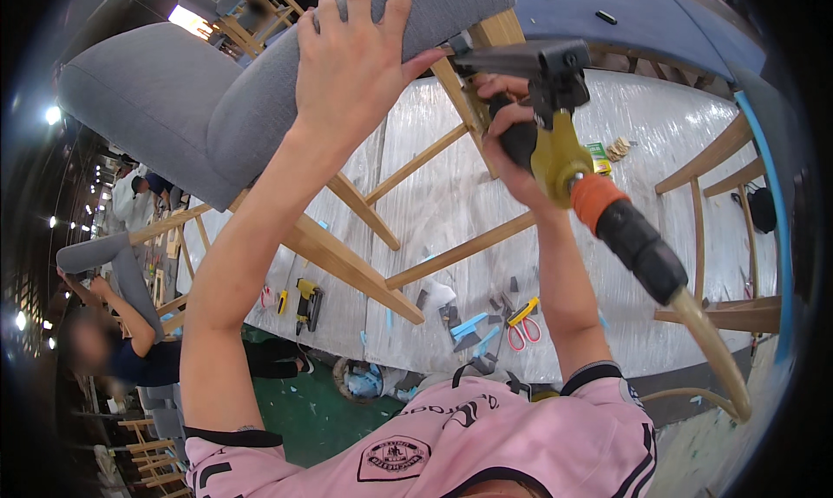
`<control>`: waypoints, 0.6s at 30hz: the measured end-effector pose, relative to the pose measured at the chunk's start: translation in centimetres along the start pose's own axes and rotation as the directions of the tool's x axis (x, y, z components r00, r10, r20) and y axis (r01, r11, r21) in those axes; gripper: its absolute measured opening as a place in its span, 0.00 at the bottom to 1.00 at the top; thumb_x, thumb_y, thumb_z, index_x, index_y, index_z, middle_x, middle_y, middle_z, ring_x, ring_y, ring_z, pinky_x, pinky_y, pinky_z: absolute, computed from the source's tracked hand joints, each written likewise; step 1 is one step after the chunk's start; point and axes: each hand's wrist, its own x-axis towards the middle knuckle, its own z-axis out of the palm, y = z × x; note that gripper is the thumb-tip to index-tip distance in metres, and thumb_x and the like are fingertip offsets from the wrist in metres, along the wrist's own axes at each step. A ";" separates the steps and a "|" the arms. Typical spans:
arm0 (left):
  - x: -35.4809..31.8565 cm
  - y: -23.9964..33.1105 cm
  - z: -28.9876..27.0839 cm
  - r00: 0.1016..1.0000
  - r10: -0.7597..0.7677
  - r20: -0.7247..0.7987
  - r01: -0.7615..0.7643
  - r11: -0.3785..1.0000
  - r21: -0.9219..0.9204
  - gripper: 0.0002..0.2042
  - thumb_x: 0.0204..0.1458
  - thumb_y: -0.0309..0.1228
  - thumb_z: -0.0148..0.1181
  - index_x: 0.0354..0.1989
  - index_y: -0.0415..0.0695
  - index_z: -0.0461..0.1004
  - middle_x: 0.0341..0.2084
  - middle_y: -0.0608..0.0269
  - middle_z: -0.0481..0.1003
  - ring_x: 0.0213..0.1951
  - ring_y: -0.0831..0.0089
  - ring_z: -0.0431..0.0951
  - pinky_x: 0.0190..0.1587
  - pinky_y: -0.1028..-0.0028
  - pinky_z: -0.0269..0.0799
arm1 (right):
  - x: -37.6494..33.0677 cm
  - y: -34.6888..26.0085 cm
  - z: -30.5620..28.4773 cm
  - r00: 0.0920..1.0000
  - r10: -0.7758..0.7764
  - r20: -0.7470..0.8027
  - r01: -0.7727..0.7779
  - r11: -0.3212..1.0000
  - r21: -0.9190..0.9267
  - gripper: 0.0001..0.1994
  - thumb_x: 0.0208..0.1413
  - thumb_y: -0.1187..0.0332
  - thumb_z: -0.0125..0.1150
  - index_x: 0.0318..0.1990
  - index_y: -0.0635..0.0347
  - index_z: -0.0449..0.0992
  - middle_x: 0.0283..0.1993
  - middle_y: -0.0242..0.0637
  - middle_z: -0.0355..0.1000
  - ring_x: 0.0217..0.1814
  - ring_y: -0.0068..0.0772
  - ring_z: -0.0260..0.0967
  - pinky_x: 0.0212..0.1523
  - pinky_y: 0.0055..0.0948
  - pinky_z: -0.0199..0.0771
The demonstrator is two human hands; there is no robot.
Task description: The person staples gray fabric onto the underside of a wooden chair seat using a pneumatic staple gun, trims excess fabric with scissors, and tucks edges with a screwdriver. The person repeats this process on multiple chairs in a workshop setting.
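Observation:
A grey upholstered chair (139, 108) with pale wooden legs (347, 268) lies tipped over on the plastic-covered worktable (408, 186). My left hand (351, 60) rests on its fabric seat, fingers spread and thumb near the seat's edge. In my right hand (512, 142) is a pneumatic staple gun (555, 160) with a yellow-green body and dark grip. Its nose sits close to the seat's edge by a wooden leg, just beside my left thumb; whether it touches is hidden. An air hose (707, 333) runs from its orange and black coupling (625, 233).
Red-handled scissors (523, 335), a yellow cutter (525, 309), another staple gun (308, 305) and blue scraps (468, 326) lie on the near table. A green box (599, 158) sits beyond. Wooden chair legs (698, 238) stand right. At left, a co-worker (130, 337) handles a grey chair.

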 end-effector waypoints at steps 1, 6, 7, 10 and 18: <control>-0.1 0.2 -0.1 1.000 0.002 0.002 -0.002 1.000 0.020 0.45 0.51 0.56 0.66 0.71 0.39 0.60 0.61 0.41 0.66 0.59 0.48 0.68 0.61 0.52 0.65 | -0.6 -0.1 0.2 1.000 0.031 0.000 -0.031 0.999 0.008 0.15 0.46 0.82 0.63 0.43 0.62 0.78 0.45 0.37 0.76 0.39 0.28 0.76 0.40 0.24 0.76; -0.6 0.5 0.1 0.999 0.039 -0.020 -0.038 0.998 0.059 0.45 0.50 0.53 0.70 0.73 0.46 0.58 0.63 0.45 0.67 0.59 0.47 0.71 0.60 0.52 0.68 | -1.7 -0.3 0.8 0.991 -0.132 0.001 0.132 0.991 -0.018 0.12 0.37 0.82 0.66 0.33 0.63 0.76 0.48 0.38 0.76 0.41 0.34 0.76 0.43 0.27 0.76; -0.8 0.5 0.3 0.998 0.046 -0.049 -0.043 0.997 0.062 0.46 0.49 0.50 0.73 0.75 0.49 0.57 0.63 0.46 0.67 0.59 0.47 0.72 0.60 0.52 0.69 | -1.7 -0.5 0.9 0.991 -0.136 0.002 0.136 0.991 0.002 0.12 0.37 0.82 0.66 0.33 0.63 0.75 0.47 0.38 0.76 0.41 0.34 0.76 0.43 0.27 0.76; -1.3 1.8 -0.4 0.998 0.029 -0.049 -0.030 0.999 -0.018 0.49 0.45 0.42 0.78 0.75 0.48 0.56 0.65 0.45 0.65 0.60 0.45 0.69 0.61 0.51 0.65 | -2.3 -1.1 0.4 0.995 -0.103 0.002 0.103 0.995 -0.004 0.13 0.35 0.83 0.66 0.32 0.63 0.74 0.47 0.39 0.76 0.41 0.35 0.76 0.43 0.27 0.76; -1.9 2.7 -1.3 1.000 0.029 -0.011 -0.029 0.999 0.019 0.42 0.49 0.30 0.68 0.75 0.48 0.57 0.64 0.41 0.64 0.56 0.41 0.70 0.57 0.43 0.66 | -4.0 -2.6 -0.4 0.990 -0.126 0.066 0.118 0.987 0.107 0.16 0.32 0.82 0.69 0.31 0.63 0.69 0.48 0.44 0.75 0.45 0.39 0.76 0.49 0.30 0.76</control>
